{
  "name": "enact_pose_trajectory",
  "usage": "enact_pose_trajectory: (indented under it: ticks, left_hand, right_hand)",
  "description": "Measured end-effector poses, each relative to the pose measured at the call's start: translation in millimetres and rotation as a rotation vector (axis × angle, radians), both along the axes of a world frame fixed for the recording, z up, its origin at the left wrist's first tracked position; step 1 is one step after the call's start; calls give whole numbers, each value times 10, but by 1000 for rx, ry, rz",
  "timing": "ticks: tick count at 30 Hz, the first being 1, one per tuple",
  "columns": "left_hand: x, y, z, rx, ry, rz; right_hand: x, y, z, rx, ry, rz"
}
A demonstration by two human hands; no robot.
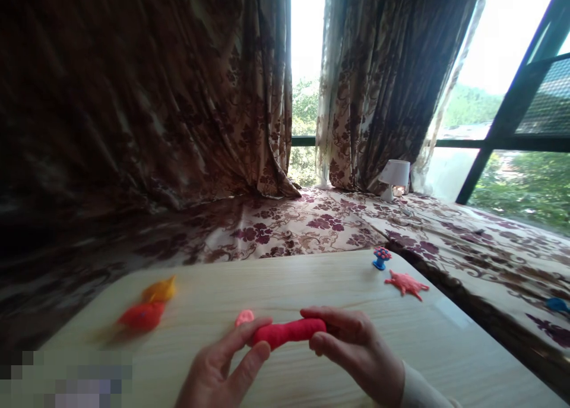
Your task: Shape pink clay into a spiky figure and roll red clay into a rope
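A red roll of modelling clay (289, 332) is held just above the light wooden table (312, 277), near its front edge. My left hand (222, 366) pinches the roll's left end between thumb and fingers. My right hand (356, 348) grips its right end the same way. A small pink clay piece (244, 318) lies on the table just behind my left fingertips.
An orange clay shape (159, 290) and a red clay shape (141, 316) lie at the table's left. A pink clay starfish-like figure (406, 284) and a small blue clay figure (381, 258) sit at the right. Behind are a patterned cloth, curtains, a small white lamp (393, 179) and windows.
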State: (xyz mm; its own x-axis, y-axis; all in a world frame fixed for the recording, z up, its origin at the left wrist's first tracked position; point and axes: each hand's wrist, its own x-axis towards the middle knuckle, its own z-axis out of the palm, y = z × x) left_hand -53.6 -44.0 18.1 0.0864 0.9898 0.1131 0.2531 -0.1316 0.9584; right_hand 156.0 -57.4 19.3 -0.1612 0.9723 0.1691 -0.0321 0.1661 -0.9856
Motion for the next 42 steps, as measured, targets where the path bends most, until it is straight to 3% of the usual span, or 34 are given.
enact_pose_trajectory:
  ticks: [5, 19, 29, 37, 39, 42]
  left_hand:
    - [27, 5, 7, 3, -65, 63]
    - [-81, 73, -44, -12, 17, -19]
    - [-60, 54, 45, 0, -33, 72]
    - [-98, 61, 61, -14, -53, 55]
    - [-104, 59, 68, 22, -28, 38]
    - [-105, 51, 60, 273, 153, 38]
  right_hand:
    - [31, 26, 27, -18, 27, 10]
    - [81, 24, 58, -3, 24, -2]
    - [120, 54, 81, 0, 66, -21]
    - [140, 46, 101, 4, 2, -69]
    - [134, 40, 93, -3, 2, -67]
    - [94, 26, 55, -17, -6, -40]
